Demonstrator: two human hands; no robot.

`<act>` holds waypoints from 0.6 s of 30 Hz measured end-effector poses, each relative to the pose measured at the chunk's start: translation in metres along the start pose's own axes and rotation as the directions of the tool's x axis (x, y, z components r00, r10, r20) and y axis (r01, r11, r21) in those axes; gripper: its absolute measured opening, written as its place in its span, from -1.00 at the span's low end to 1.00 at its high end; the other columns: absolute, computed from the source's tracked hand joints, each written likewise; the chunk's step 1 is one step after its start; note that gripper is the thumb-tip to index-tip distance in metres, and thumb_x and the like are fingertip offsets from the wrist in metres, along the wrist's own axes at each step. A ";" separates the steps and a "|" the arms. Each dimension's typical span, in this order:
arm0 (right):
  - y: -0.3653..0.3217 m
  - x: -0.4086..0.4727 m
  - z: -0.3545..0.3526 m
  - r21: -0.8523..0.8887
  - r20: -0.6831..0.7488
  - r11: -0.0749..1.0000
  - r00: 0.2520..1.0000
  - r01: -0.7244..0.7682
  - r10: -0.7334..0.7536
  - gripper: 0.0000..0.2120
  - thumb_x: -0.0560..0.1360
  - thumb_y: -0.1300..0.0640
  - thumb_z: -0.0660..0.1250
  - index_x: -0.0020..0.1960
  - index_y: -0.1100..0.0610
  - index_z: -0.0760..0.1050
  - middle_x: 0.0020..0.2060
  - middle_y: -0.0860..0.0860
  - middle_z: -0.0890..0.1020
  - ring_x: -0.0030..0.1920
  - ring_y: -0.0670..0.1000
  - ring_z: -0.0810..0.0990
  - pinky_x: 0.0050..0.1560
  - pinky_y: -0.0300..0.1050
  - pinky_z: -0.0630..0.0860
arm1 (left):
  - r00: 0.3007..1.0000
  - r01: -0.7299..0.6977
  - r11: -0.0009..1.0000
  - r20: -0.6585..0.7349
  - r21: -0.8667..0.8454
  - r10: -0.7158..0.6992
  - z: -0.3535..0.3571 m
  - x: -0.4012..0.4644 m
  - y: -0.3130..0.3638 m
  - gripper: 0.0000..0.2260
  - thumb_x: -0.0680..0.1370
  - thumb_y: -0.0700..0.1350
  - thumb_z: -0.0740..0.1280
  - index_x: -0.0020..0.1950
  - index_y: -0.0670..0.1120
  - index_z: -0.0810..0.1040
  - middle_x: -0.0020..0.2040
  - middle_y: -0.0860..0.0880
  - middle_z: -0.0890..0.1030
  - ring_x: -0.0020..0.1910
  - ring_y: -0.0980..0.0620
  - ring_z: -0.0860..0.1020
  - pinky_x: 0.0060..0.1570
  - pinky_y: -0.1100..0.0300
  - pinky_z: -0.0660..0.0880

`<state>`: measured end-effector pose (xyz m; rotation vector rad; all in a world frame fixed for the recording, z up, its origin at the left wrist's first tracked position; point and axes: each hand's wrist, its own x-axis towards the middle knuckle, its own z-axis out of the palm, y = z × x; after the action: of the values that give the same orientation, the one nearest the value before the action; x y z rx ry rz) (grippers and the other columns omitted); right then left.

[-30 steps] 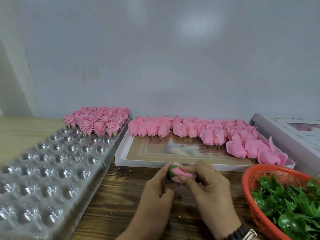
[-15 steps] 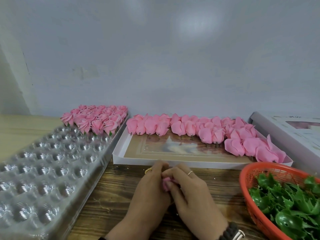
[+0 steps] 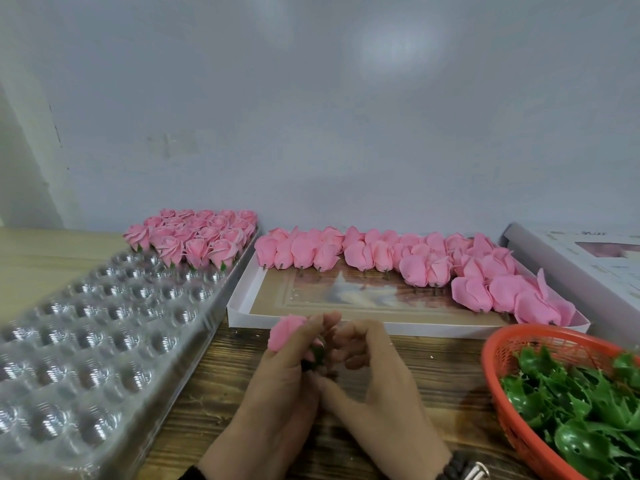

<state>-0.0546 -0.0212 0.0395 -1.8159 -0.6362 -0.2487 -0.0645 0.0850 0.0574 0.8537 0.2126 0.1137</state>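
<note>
Head camera: I have the left hand (image 3: 277, 386) low over the table (image 3: 433, 368), just in front of the white box (image 3: 311, 320), fingers curled round a pink rose (image 3: 287, 330) with the bloom poking out up and to the left. A green cup (image 3: 316, 356) sits at the rose's base, tucked between the two hands. The right hand (image 3: 377, 393) is pressed close, fingers bent and thumb down by that cup. The blur stops me telling whether it pinches the cup or only touches it.

I judge this as the seating step, with the cup being pushed home onto the bloom. To the left lies the clear tray (image 3: 104, 341), with finished roses (image 3: 197, 237) filling its far rows and open pockets nearer me. Bare flower heads (image 3: 415, 261) line the back of the box, and the orange basket (image 3: 498, 348) on the right holds more cups.

The next move calls for a check that the cup sits square. Then the left hand carries the rose to an open pocket beside the finished rows and stands it there bloom up.
</note>
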 end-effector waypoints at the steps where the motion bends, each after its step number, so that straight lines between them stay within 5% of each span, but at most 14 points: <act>1: -0.001 0.000 0.002 -0.006 0.013 1.000 1.000 -0.001 0.001 -0.65 0.24 0.11 0.44 -0.08 -0.11 0.37 -0.19 -0.15 0.56 -0.13 -0.21 0.55 -0.18 -0.51 0.39 | 1.000 0.023 1.000 0.010 0.000 -0.023 0.000 -0.001 -0.001 -0.84 0.21 -0.11 0.44 -0.30 -0.17 0.64 -0.13 -0.21 0.51 -0.17 -0.10 0.57 -0.07 0.05 0.50; 5: 0.000 0.000 0.002 -0.054 -0.064 0.999 0.998 -0.003 -0.001 -0.68 0.29 0.18 0.45 -0.16 -0.13 0.38 -0.23 -0.12 0.53 -0.19 -0.17 0.53 -0.22 -0.48 0.39 | 0.993 0.056 0.998 0.104 -0.029 -0.052 0.006 -0.007 -0.010 -0.88 0.24 -0.11 0.43 -0.45 -0.11 0.55 -0.38 -0.12 0.54 -0.32 -0.02 0.59 -0.21 0.12 0.58; 10: -0.002 0.003 -0.002 0.149 -0.008 0.983 0.993 -0.111 0.114 -0.80 0.32 0.21 0.45 -0.21 -0.03 0.47 -0.40 -0.05 0.52 -0.40 -0.16 0.44 -0.33 -0.32 0.40 | 0.970 0.098 0.995 0.224 -0.023 -0.090 0.002 -0.005 -0.006 -0.81 0.26 -0.11 0.56 -0.33 -0.18 0.61 -0.29 -0.18 0.59 -0.26 -0.07 0.62 -0.22 0.11 0.59; 14: -0.003 0.006 -0.005 0.347 0.091 0.915 0.978 -0.206 0.186 -0.86 0.37 0.29 0.46 -0.19 0.13 0.51 -0.42 -0.03 0.52 -0.38 -0.08 0.39 -0.29 -0.19 0.37 | 0.975 0.107 0.994 0.200 -0.032 -0.098 0.001 -0.002 -0.004 -0.60 0.15 -0.11 0.62 -0.14 -0.29 0.65 -0.15 -0.27 0.62 -0.13 -0.18 0.63 -0.11 0.03 0.60; 18: -0.001 0.004 0.000 0.295 0.071 0.926 0.972 -0.237 0.226 -0.60 0.25 0.33 0.50 -0.04 0.04 0.44 -0.30 -0.12 0.61 -0.36 -0.15 0.49 -0.32 -0.31 0.43 | 0.990 0.085 0.996 0.114 -0.035 -0.081 0.002 -0.002 -0.005 -0.76 0.26 -0.06 0.44 -0.22 -0.21 0.66 -0.14 -0.26 0.62 -0.15 -0.17 0.61 -0.07 -0.04 0.57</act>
<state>-0.0517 -0.0197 0.0424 -1.5832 -0.4504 0.0400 -0.0655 0.0797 0.0550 0.8077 0.1392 -0.0080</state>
